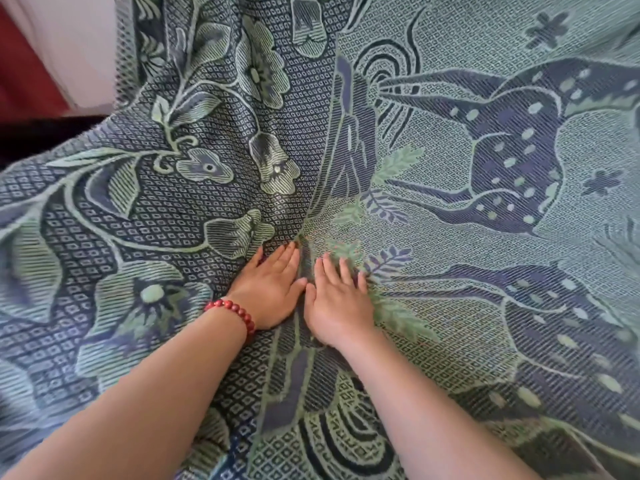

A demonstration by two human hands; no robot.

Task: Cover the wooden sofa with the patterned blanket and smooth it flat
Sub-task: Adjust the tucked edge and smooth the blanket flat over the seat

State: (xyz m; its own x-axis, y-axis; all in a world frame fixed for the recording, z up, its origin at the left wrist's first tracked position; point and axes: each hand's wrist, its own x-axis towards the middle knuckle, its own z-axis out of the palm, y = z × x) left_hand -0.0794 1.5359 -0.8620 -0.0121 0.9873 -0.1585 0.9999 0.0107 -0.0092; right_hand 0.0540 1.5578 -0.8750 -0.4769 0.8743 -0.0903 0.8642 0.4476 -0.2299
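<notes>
The patterned blanket, green and dark blue with flowers and deer, fills almost the whole view and hides the sofa beneath it. A long fold runs from the top middle down to my hands. My left hand, with a red bead bracelet on its wrist, lies flat on the blanket just left of that fold. My right hand lies flat beside it, just right of the fold, fingers spread. The thumbs nearly touch. Neither hand grips the cloth.
At the upper left a pale wall and a red surface show past the blanket's edge. Below them lies a dark gap.
</notes>
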